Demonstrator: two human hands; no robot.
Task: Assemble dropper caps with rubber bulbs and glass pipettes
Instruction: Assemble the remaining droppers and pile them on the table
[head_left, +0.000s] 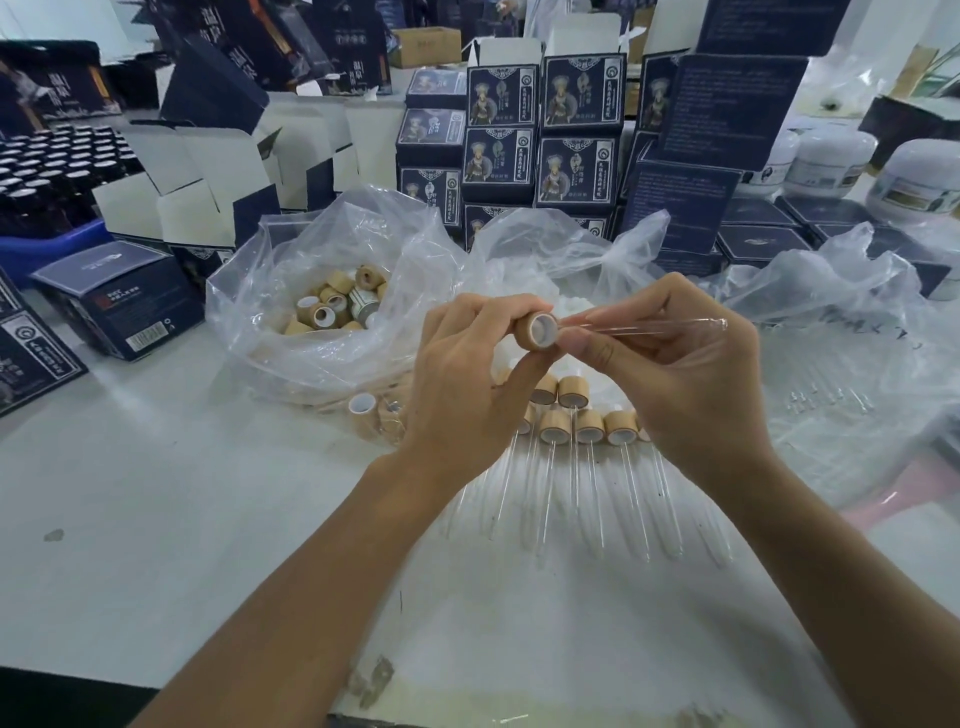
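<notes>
L hand (467, 364) pinches round bamboo dropper cap (535, 328) w/ white liner, frame centre; R hand (685, 364) pinches clear glass pipette (644, 327), tip at cap's 3 o'clock. Finished droppers (587, 431) lie at 6 o'clock.

Bare white tabletop (156, 493) lies open at near left. Farther off, a clear plastic bag of bamboo caps (332, 306), stacked navy cartons (540, 135) and finished droppers with glass stems (587, 457) block passage.
</notes>
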